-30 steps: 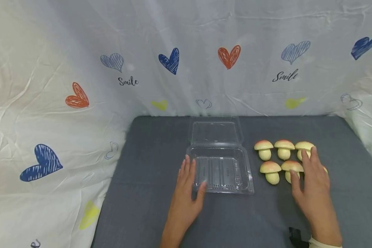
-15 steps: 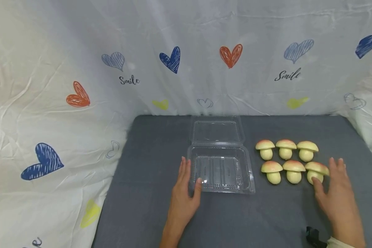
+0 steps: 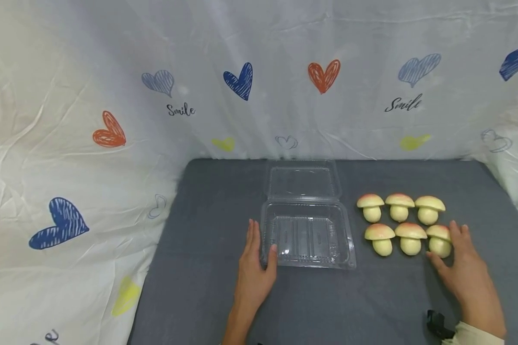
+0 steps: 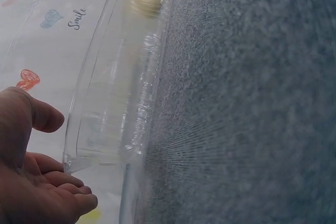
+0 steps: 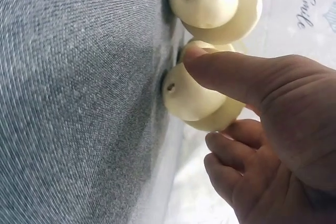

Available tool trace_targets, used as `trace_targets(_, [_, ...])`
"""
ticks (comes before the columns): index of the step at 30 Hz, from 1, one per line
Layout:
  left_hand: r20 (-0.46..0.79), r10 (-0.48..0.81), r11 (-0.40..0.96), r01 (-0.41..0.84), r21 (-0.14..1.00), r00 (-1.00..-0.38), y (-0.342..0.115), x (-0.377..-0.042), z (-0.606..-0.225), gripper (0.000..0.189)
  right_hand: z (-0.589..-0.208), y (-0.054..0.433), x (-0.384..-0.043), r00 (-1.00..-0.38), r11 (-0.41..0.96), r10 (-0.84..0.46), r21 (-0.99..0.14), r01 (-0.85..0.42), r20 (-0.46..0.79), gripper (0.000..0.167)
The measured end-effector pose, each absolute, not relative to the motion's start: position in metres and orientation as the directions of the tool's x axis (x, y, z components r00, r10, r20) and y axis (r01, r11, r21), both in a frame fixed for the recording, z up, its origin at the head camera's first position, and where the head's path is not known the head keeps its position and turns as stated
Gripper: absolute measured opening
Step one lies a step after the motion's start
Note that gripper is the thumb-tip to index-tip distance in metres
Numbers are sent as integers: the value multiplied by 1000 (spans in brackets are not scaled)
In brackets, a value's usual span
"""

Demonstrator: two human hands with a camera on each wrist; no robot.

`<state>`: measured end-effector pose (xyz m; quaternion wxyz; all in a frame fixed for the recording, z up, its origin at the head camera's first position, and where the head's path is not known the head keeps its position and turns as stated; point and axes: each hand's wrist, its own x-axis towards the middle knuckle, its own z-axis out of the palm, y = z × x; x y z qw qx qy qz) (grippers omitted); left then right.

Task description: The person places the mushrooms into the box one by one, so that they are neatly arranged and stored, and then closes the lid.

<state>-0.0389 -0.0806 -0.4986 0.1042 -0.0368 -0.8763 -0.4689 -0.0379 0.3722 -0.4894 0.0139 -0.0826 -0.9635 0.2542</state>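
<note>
Six-like rows of mushroom-shaped pieces with cream stems and reddish-yellow caps lie at the right in the head view. My right hand (image 3: 470, 273) is around the near-row mushroom at the right end (image 3: 439, 243). In the right wrist view, its thumb lies along the stem of that mushroom (image 5: 191, 98) and curled fingers meet the cap from the other side. A clear plastic clamshell container (image 3: 348, 239) lies unfolded in the middle. My left hand (image 3: 253, 275) is at its left edge, fingers extended outside and thumb near the rim; the left wrist view shows the container wall (image 4: 110, 77) beside the thumb.
Beside the held piece sits another mushroom (image 3: 410, 239), with the far row (image 3: 399, 208) behind. The container's lid (image 3: 302, 182) lies flat toward the back. Grey cloth (image 3: 198, 287) covers the table, and a white printed curtain (image 3: 276, 48) hangs behind.
My right hand has moved right from over the mushrooms, then closed in on the near-row right-end mushroom. My left hand has shifted slightly left along the container's edge.
</note>
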Motion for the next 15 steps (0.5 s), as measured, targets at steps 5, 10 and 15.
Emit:
trace_targets(5, [172,-40,534,124,836,-984,-80,-40,-503,79,-491,374,-38,-979,856,205,-481,188,-19,95])
trace_targets(10, [138,-43,505,98,857,-990,-79,-40,-505,79,-489,371,-39,-951,848,308,-449,281,-13,94])
trace_targets(15, [101,-45,452,70,889,-994,-77,-40,-505,76,-484,369,-38,-929,836,370,-442,325,17,93])
